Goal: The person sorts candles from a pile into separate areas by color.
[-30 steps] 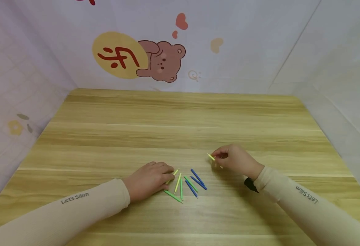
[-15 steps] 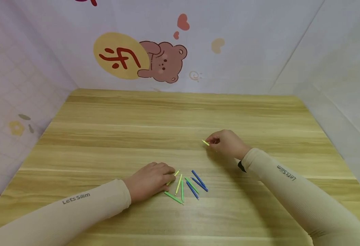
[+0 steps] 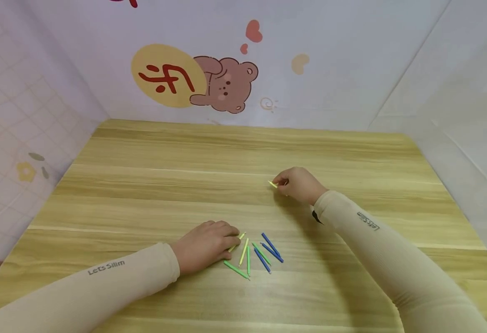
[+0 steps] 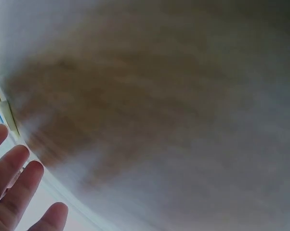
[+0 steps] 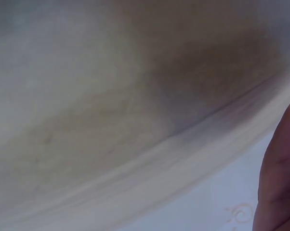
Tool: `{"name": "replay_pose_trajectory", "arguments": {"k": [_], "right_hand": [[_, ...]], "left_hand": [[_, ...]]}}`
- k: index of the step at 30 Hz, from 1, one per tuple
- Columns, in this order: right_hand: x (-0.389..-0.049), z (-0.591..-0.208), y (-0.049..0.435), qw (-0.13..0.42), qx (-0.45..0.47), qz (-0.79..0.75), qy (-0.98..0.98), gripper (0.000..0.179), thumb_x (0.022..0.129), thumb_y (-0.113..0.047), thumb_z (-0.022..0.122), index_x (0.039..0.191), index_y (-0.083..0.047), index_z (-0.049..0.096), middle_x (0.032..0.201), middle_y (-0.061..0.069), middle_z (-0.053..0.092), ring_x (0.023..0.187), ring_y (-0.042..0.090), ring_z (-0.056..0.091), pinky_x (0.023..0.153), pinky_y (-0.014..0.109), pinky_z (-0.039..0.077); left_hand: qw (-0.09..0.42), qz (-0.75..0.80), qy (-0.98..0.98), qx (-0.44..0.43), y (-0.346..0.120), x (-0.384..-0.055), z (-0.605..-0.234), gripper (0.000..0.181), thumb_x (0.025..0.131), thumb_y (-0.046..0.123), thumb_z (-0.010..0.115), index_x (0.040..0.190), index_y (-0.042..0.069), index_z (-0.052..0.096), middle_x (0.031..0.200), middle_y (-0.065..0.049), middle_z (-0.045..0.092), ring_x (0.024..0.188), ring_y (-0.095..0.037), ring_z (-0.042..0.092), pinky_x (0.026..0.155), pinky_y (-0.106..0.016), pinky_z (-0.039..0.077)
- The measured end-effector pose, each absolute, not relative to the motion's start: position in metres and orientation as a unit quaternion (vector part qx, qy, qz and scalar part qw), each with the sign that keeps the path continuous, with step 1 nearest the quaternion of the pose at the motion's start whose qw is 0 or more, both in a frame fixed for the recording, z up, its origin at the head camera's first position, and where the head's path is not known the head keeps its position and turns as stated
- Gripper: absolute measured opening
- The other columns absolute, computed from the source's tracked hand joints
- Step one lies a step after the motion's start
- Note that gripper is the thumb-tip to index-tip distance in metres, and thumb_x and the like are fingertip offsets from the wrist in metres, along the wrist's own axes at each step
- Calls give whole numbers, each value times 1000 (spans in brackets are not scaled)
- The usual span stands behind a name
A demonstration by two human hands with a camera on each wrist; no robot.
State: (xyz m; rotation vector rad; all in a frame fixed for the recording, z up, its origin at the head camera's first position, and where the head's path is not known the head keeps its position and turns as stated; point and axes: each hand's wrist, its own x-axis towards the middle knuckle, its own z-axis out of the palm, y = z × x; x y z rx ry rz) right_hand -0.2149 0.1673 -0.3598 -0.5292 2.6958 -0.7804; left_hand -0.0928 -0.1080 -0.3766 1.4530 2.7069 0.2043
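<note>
Wood-grain table [image 3: 210,199], bear-printed backdrop [image 3: 276,69]

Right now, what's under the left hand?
One yellow stick pokes out past the fingertips of the left hand, and the fingers cover part of it. The hand hides the wooden tabletop beneath, so I can't tell whether anything else is there.

A wood-grained table [image 3: 176,185] is enclosed on three sides by pale walls.

The back wall [image 3: 351,60] is printed with a brown cartoon bear [image 3: 232,90], turned sideways, by whose arms a yellow oval [image 3: 170,99] marked in red is held; hearts [image 3: 254,31] and a faint spiral [image 3: 267,103] are set nearby. The left wall [image 3: 2,88] is patterned with thin grid lines and a yellow flower [image 3: 20,172]; the right wall [image 3: 468,111] is marked by crease lines. Soft light is cast over the table.
</note>
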Motion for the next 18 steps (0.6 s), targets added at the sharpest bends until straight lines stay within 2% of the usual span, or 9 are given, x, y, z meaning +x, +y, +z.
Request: {"name": "replay_pose_trajectory", "arguments": {"k": [4,18], "right_hand": [[-220,-360,167,149,-175,-271,935,24,87,-5,64,110,0,70,97,9,70,84,19,62,73,32,51],[-238,-365,168,172,-159,-249,940,22,87,-5,65,108,-3,72,103,9,71,94,23,64,84,39,50]], "left_hand": [[27,67,879,472,-107,-94,-377,31,92,27,64,119,12,65,123,-3,60,115,-20,55,93,-40,46],[24,78,878,471,-106,-95,-376,29,91,25,66,117,12,66,121,-3,60,114,-20,55,92,-38,47]]}}
